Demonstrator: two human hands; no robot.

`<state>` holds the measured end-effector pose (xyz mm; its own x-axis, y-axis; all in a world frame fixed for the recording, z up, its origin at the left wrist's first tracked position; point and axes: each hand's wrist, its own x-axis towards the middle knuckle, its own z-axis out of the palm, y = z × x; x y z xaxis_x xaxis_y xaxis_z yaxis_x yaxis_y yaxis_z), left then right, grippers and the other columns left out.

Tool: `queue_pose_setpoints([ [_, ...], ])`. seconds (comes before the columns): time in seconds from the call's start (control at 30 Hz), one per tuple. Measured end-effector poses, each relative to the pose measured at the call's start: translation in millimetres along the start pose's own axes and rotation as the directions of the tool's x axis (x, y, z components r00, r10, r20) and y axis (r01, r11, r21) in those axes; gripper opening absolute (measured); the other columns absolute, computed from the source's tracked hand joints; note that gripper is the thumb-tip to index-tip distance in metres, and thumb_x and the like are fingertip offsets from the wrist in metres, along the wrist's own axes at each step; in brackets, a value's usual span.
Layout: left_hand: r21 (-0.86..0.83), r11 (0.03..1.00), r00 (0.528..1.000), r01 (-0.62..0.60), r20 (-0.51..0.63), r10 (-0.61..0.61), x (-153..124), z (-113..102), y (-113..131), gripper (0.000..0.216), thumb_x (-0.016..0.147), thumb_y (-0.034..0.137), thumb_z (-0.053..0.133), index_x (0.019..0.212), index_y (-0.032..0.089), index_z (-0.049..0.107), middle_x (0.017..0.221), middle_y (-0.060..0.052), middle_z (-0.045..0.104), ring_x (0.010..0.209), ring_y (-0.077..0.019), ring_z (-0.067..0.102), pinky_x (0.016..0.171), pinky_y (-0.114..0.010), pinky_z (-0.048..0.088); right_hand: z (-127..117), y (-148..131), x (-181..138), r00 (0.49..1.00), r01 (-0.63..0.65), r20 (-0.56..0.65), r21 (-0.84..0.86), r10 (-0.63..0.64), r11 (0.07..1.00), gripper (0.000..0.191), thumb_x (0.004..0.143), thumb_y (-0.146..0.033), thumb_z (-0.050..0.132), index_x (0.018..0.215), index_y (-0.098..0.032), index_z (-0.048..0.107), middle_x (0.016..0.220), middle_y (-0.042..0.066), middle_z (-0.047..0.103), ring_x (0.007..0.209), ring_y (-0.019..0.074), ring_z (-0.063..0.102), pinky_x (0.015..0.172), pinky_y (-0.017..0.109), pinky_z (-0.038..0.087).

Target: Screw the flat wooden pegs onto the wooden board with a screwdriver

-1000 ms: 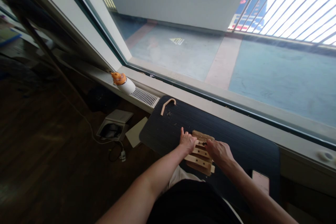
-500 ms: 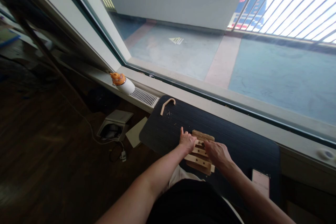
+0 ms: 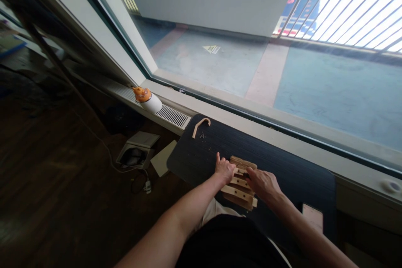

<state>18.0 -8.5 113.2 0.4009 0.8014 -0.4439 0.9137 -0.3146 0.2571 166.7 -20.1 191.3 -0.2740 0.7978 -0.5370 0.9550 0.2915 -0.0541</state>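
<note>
A small slatted wooden piece (image 3: 238,193), its pale slats marked with dark round holes, lies on the dark table at my body's edge. Brown cardboard-like material (image 3: 243,163) shows beyond and beneath it. My left hand (image 3: 225,170) grips the left end of the farthest slat, with one digit sticking up. Over the right part of the slats, my right hand (image 3: 263,182) is closed, its fingertips close to a hole in the far slat. Something small and dark shows at those fingertips, too small to name.
On the dark table (image 3: 292,184) lie a hooked wooden piece (image 3: 199,126), small metal bits (image 3: 202,136) and a phone (image 3: 313,217). A white container with an orange top (image 3: 147,98) stands on the sill vent. An open box (image 3: 136,153) sits on the floor at left.
My right hand has shifted slightly to the right and turned a little over the slats. My left hand and the wooden piece stay in place.
</note>
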Motion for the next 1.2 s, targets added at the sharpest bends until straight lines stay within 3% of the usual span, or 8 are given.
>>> queue_pose_setpoints([
  [0.13, 0.006, 1.000, 1.000, 0.002, 0.005, -0.002, 0.1, 0.3, 0.4, 0.023, 0.090, 0.034, 0.047, 0.095, 0.024, 0.067, 0.095, -0.005, 0.069, 0.103, -0.0253, 0.057, 0.109, -0.060, 0.015, -0.3, 3.0, -1.1, 0.999, 0.032, 0.000, 0.009, -0.032, 0.999, 0.027, 0.086, -0.013, 0.042, 0.092, -0.022, 0.067, 0.087, 0.004, 0.073, 0.081, 0.0191, 0.069, 0.065, 0.026, 0.045],
  [0.5, 0.000, 1.000, 1.000, 0.007, 0.004, -0.007, 0.4, -0.5, 0.8, 0.028, 0.092, 0.037, 0.044, 0.095, 0.024, 0.068, 0.094, -0.006, 0.069, 0.103, -0.0254, 0.057, 0.110, -0.059, 0.014, 3.2, 4.6, 1.4, 0.999, 0.025, 0.023, 0.014, -0.025, 1.000, 0.028, 0.087, -0.012, 0.040, 0.085, -0.019, 0.068, 0.085, 0.006, 0.073, 0.081, 0.0201, 0.069, 0.067, 0.027, 0.045],
  [0.77, -0.002, 1.000, 1.000, 0.008, -0.004, -0.008, 0.8, 0.5, 0.5, 0.026, 0.091, 0.037, 0.046, 0.095, 0.024, 0.068, 0.093, -0.007, 0.069, 0.102, -0.0253, 0.057, 0.110, -0.060, 0.014, 2.5, -0.7, 2.0, 0.999, -0.007, 0.033, 0.008, 0.007, 1.000, 0.029, 0.092, -0.020, 0.040, 0.086, -0.015, 0.068, 0.085, 0.011, 0.074, 0.083, 0.0231, 0.070, 0.066, 0.028, 0.046],
  [0.97, 0.003, 1.000, 1.000, 0.002, -0.023, -0.002, -0.6, 2.0, 0.1, 0.024, 0.090, 0.036, 0.047, 0.096, 0.024, 0.067, 0.094, -0.006, 0.069, 0.103, -0.0254, 0.057, 0.110, -0.059, 0.015, -1.3, -0.1, 0.4, 1.000, 0.007, 0.012, 0.005, -0.007, 1.000, 0.026, 0.089, -0.015, 0.041, 0.096, -0.018, 0.065, 0.089, 0.007, 0.074, 0.082, 0.0215, 0.070, 0.065, 0.028, 0.046],
  [1.2, 0.003, 1.000, 1.000, -0.001, -0.017, 0.001, -1.0, 0.8, 0.5, 0.023, 0.090, 0.033, 0.047, 0.094, 0.023, 0.067, 0.093, -0.006, 0.069, 0.102, -0.0246, 0.057, 0.110, -0.059, 0.015, -6.0, -2.1, -1.5, 0.999, 0.036, 0.032, 0.000, -0.036, 0.999, 0.031, 0.088, -0.009, 0.038, 0.092, -0.019, 0.067, 0.090, 0.006, 0.073, 0.086, 0.0195, 0.069, 0.069, 0.027, 0.046],
])
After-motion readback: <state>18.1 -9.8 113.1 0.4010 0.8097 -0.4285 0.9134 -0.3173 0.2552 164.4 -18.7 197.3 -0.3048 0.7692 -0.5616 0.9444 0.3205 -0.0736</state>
